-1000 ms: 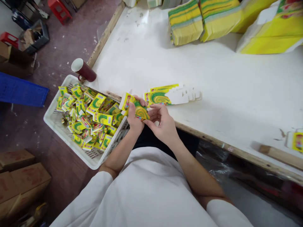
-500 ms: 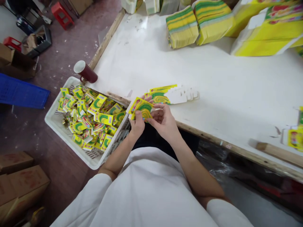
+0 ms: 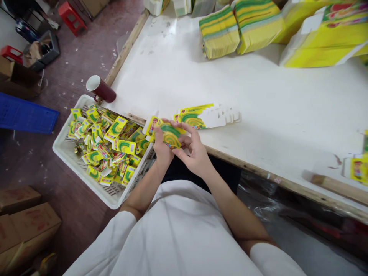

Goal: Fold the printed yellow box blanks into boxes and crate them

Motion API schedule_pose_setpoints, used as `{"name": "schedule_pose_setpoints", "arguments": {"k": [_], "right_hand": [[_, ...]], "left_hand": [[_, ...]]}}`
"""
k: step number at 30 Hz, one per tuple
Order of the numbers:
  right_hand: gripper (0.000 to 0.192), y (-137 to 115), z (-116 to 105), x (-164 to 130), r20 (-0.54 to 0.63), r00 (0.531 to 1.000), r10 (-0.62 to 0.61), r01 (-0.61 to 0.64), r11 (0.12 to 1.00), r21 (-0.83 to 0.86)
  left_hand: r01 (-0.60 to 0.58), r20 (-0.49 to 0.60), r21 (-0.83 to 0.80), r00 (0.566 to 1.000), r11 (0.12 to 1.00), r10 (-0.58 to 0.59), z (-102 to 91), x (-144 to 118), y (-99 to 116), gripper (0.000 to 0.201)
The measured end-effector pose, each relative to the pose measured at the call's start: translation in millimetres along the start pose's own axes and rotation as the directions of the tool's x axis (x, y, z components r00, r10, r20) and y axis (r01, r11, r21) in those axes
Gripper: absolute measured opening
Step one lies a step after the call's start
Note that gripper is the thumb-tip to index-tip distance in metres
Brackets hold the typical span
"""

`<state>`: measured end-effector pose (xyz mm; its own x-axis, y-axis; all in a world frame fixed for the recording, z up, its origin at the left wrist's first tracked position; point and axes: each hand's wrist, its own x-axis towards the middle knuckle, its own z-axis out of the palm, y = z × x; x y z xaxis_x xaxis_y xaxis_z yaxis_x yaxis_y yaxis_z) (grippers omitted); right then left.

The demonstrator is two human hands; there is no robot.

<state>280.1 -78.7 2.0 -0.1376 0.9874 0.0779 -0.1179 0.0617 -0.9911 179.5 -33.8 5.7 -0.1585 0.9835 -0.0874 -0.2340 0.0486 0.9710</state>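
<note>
A small yellow and green carton (image 3: 166, 133) is held between both hands just off the table's near edge. My left hand (image 3: 161, 147) grips it from below and behind. My right hand (image 3: 194, 151) pinches its right side with fingers curled on it. A short pile of flat yellow-green carton blanks (image 3: 207, 115) lies on the white table (image 3: 258, 99) just beyond my hands. To the left a white plastic crate (image 3: 69, 153) holds several folded cartons (image 3: 115, 142) of the same print.
A dark red mug (image 3: 100, 89) lies at the table's left corner above the crate. Stacks of flat blanks (image 3: 220, 32) and yellow packs (image 3: 324, 38) line the far side. A wooden stick (image 3: 333, 186) and a carton lie at the right edge. Cardboard boxes (image 3: 25, 222) stand on the floor.
The carton has been turned and worked between both hands, shifting slightly left; both hands stay on it. The view has tilted a little.
</note>
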Motion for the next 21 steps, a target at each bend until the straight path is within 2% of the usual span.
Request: {"name": "schedule_pose_setpoints", "arguments": {"k": [2, 4, 6, 8, 10, 13, 16, 18, 19, 21], "right_hand": [[0.066, 2.3, 3.1, -2.3, -0.002, 1.0, -0.014, 0.013, 0.996, -0.088], [0.06, 5.2, 3.8, -2.1, -0.027, 0.999, -0.017, 0.013, 0.99, -0.141], [0.05, 8.0, 0.7, 1.5, -0.069, 0.998, -0.012, 0.003, 0.99, -0.141], [0.04, 9.7, -5.5, 7.1, -0.146, 0.989, -0.012, -0.005, 0.994, -0.112], [0.031, 9.4, -12.5, 12.3, -0.227, 0.974, -0.017, 0.002, 0.998, -0.064], [0.018, 4.9, -20.9, 15.4, -0.258, 0.965, -0.049, 0.034, 0.997, -0.063], [0.011, -3.8, -30.2, 13.1, -0.253, 0.95, -0.185, 0.129, 0.966, -0.225], [0.009, -10.6, -39.0, 10.7, -0.256, 0.91, -0.327, 0.179, 0.865, -0.468], [0.014, -13.8, -43.3, 9.5, -0.235, 0.887, -0.397, 0.19, 0.778, -0.598], [0.023, -19.0, -49.6, 7.1, -0.123, 0.861, -0.493, 0.226, 0.589, -0.776]], "left_hand": [[0.027, -0.074, -0.044, 0.997, 0.999, -0.03, 0.9, 6.6, 1.4, 0.058], [0.063, -0.102, -0.064, 0.992, 0.996, -0.069, 1.0, 10.5, 2.0, 0.065], [0.088, -0.084, -0.066, 0.992, 0.994, -0.094, 0.2, 9.8, 1.9, 0.076], [0.056, -0.024, -0.034, 0.998, 0.998, -0.057, -2.1, 5.7, 0.0, 0.083], [-0.006, 0.017, -0.003, 1.0, 1.0, 0.006, -6.1, 1.1, -4.3, 0.074], [-0.058, -0.022, 0.037, 0.998, 0.998, 0.059, -16.2, -1.1, -11.4, 0.056], [-0.053, 0.009, 0.135, 0.999, 0.989, 0.052, -31.9, 3.0, -5.4, 0.053], [-0.15, 0.109, 0.184, 0.985, 0.971, 0.131, -44.2, 6.9, 10.9, 0.058], [-0.241, 0.167, 0.214, 0.964, 0.947, 0.208, -49.8, 8.5, 21.6, 0.066], [-0.423, 0.302, 0.328, 0.894, 0.844, 0.331, -57.9, 10.4, 43.0, 0.09]]}}
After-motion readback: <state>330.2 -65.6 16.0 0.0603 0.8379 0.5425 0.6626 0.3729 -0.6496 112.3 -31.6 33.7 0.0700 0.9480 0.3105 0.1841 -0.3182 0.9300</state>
